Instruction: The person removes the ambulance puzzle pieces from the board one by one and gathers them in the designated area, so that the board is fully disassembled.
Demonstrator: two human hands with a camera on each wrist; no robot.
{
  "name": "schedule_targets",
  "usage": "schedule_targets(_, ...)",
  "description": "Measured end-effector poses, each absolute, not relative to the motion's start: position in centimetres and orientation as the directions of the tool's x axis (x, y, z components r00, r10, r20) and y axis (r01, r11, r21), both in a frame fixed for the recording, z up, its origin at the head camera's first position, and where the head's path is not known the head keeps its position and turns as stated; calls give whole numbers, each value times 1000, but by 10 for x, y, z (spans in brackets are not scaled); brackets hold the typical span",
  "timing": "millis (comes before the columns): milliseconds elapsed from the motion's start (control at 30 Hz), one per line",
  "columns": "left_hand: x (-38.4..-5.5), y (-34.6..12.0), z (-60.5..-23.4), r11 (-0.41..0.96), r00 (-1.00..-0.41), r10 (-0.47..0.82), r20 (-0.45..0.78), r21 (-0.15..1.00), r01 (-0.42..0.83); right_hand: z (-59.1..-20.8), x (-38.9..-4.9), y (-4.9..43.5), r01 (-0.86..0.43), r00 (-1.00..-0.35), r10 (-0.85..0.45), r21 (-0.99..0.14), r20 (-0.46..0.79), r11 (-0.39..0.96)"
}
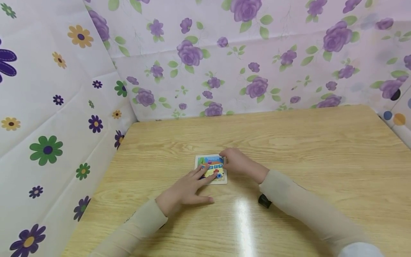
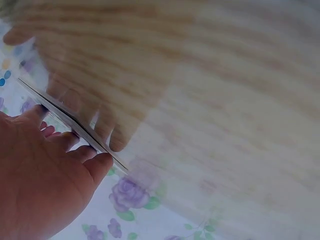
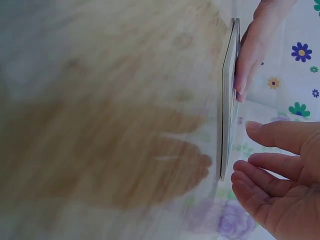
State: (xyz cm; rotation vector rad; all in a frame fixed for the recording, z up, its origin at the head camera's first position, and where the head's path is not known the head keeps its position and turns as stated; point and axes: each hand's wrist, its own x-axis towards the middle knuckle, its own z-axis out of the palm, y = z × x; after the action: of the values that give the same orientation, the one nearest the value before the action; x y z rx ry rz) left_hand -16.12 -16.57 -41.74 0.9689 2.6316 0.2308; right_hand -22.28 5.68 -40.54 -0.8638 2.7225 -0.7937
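Note:
A small square picture board [image 1: 210, 160] with a white border lies on the table, showing a yellow ambulance with a red cross. My left hand [image 1: 186, 189] rests on its lower left part, fingers spread across the picture and thumb out to the side. My right hand [image 1: 239, 165] hovers at the board's upper right corner. In the right wrist view, the thumb and loosely bent fingers of the right hand [image 3: 280, 172] stand slightly apart from the board [image 3: 229, 100], with nothing seen between them. From the left wrist, the board [image 2: 75, 122] appears edge-on, under the left fingers.
The glossy wooden table [image 1: 289, 142] reflects the hands and a bright light streak. A purple-flowered sheet [image 1: 224, 71] hangs behind it, and a daisy-patterned sheet [image 1: 64, 125] borders the left side. A small black object [image 1: 264, 201] shows beneath the right sleeve.

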Motion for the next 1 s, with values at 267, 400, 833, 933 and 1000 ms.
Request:
schedule_targets(267,-161,-166,-417,750,-711,660,-243,258,608,-408,-227,48,-441,-838,-543,-514,-58,735)
schedule_targets(400,-161,-166,-416,748,-709,662,-241,263,609,-406,-225,43,-437,-850,-524,-483,-56,759)
schedule_targets(833,-160,-164,-414,761,-723,648,-240,248,599,-406,-231,38,-317,-886,-447,-545,-121,777)
schedule_targets(933,-160,-163,-413,769,-728,638,-252,254,586,-407,-233,40,-289,-894,-432,-580,-121,761)
schedule_targets(1000,-160,-162,-412,774,-730,632,-259,258,578,-408,-234,41,-298,-892,-437,-581,-112,757)
